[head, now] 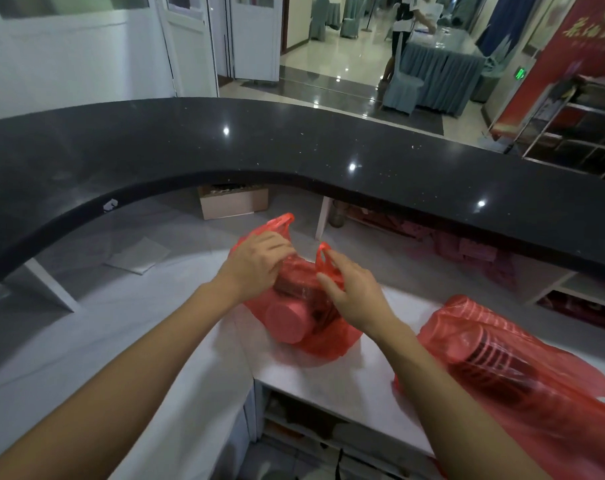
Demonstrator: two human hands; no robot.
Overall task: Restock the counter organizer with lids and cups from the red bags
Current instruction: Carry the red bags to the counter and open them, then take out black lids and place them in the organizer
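Observation:
A translucent red bag [304, 327] sits on the white lower counter [356, 379] in the middle of the view, with stacked round items showing through it. My left hand [259, 263] holds the bag's left side near its mouth, fingers curled into the plastic. My right hand [349, 292] pinches the bag's right handle [323, 254] between thumb and fingers. A second red bag [495, 358] lies at the right on the same counter, with a stack of cups inside on its side. No organizer is visible.
A curved black stone counter [259, 143] runs above and behind the bags. A cardboard box [233, 202] stands under it on a grey floor. Open shelves [311, 427] sit below the white counter. A person stands by draped tables [439, 71] far back.

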